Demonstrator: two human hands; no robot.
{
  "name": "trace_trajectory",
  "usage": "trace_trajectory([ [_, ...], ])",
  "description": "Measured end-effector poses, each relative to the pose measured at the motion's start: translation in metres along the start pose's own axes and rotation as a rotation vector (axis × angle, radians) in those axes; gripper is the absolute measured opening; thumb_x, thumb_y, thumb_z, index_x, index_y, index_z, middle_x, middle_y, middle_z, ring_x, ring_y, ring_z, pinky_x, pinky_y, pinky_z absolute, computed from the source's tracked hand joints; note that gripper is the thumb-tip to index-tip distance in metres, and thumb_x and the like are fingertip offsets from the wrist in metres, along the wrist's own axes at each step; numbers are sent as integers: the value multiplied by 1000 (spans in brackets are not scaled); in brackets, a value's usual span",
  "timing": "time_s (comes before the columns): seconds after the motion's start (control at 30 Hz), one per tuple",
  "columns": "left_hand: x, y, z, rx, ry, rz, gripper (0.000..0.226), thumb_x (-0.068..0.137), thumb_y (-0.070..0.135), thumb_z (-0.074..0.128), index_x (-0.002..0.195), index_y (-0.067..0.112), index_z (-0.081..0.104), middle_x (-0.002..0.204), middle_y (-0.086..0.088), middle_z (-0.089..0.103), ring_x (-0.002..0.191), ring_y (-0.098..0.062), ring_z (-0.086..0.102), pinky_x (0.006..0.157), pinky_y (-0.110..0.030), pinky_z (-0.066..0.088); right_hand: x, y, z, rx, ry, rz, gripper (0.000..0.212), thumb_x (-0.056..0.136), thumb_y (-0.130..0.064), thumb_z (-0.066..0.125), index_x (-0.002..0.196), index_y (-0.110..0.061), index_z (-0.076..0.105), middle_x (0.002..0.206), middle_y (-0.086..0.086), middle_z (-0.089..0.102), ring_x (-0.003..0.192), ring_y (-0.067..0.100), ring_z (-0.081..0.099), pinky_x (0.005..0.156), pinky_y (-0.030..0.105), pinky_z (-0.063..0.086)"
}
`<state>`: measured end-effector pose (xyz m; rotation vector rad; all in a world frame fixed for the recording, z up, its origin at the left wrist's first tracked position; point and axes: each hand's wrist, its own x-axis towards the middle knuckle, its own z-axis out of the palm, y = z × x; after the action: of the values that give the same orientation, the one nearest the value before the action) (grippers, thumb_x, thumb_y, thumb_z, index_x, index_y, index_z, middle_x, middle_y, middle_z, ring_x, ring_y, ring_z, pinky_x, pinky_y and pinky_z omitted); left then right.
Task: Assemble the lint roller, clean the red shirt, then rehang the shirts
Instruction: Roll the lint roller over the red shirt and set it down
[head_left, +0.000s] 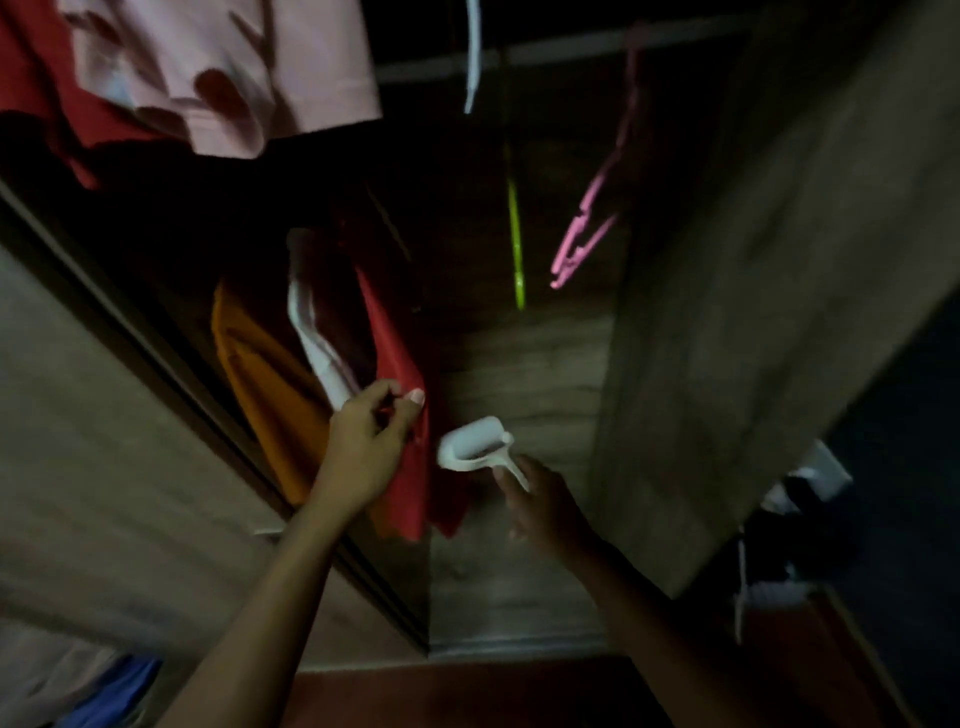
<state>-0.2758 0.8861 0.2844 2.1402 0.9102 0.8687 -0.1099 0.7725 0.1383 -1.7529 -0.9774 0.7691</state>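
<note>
Red shirt (396, 358) hangs in the wardrobe (727, 312), left hand (363, 444) pinching its edge, I'd guess to tension the fabric; right hand (543, 512) grips the lint roller (471, 441) by its handle, just beside the cloth

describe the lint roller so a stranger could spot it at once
In the wooden wardrobe, find the red shirt hanging beside an orange shirt. Just right of it, the right hand holds the lint roller by its thin handle: the only white drum-shaped thing there.
</note>
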Motion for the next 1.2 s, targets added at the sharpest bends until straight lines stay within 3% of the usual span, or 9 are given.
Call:
trace_trajectory([
  [0.13, -11, 7, 55, -65, -200, 60, 12, 95, 26, 65, 98, 17, 72, 89, 6, 73, 79, -1, 66, 75, -26, 53, -64, 21, -34, 89, 265, 188, 29, 99, -45, 52, 111, -19, 56, 77, 10, 64, 47, 11, 59, 45, 25, 46],
  [0.3, -57, 53, 164, -45, -464, 286, 30, 88, 31, 68, 108, 9, 72, 105, -6, 74, 93, -20, 69, 79, -25, 48, -157, 68, -83, 259, 542, 330, 23, 102, -32, 54, 113, -12, 56, 75, 2, 52, 43, 0, 51, 45, 24, 42],
  [0.37, -85, 76, 213, -38, -594, 419, 27, 89, 20, 72, 111, 4, 71, 114, -12, 71, 101, -22, 65, 83, -25, 46, -203, 89, -104, 171, 660, 344, 21, 102, -35, 52, 98, -16, 60, 70, -4, 54, 45, 0, 54, 49, 24, 42],
  [0.47, -134, 121, 276, -136, -800, 420, 42, 90, 34, 68, 123, 8, 66, 125, -9, 67, 114, -22, 61, 92, -25, 44, -281, 111, -133, 160, 891, 459, 26, 101, -43, 51, 91, -22, 62, 75, 3, 66, 57, 10, 62, 55, 30, 49],
  [0.63, -239, 199, 371, -283, -1067, 588, 19, 90, 33, 65, 109, 27, 66, 107, 6, 68, 103, -3, 56, 91, -22, 40, -412, 151, -173, 142, 1240, 649, 23, 102, -33, 54, 99, -12, 64, 81, -4, 64, 71, 8, 60, 59, 14, 42],
  [0.8, -357, 233, 463, -108, -1348, 697, 50, 89, 47, 64, 119, 8, 68, 120, -9, 68, 111, -25, 62, 95, -27, 42, -527, 200, -189, 226, 1428, 858, 22, 100, -36, 54, 93, -17, 59, 73, 4, 63, 65, 25, 62, 64, 40, 52],
  [0.9, -421, 240, 512, -9, -1429, 748, 73, 81, 65, 49, 126, 9, 65, 125, -12, 65, 116, -30, 60, 101, -38, 44, -581, 231, -195, 283, 1497, 949, 22, 100, -32, 54, 101, -12, 62, 83, 5, 66, 72, 21, 61, 68, 32, 45],
  [1.03, -483, 246, 563, 62, -1433, 759, 78, 85, 66, 40, 133, 8, 58, 142, -15, 53, 134, -32, 45, 112, -37, 31, -632, 274, -205, 355, 1525, 1050, 34, 99, -34, 57, 114, -5, 63, 102, 7, 68, 96, 24, 62, 78, 25, 39],
  [1.2, -529, 244, 617, 237, -1371, 834, 70, 94, 57, 50, 144, 7, 48, 158, -21, 32, 148, -39, 26, 119, -52, 25, -664, 310, -229, 466, 1595, 1102, 27, 99, -33, 58, 107, -8, 61, 90, 1, 63, 72, 10, 59, 64, 17, 36],
])
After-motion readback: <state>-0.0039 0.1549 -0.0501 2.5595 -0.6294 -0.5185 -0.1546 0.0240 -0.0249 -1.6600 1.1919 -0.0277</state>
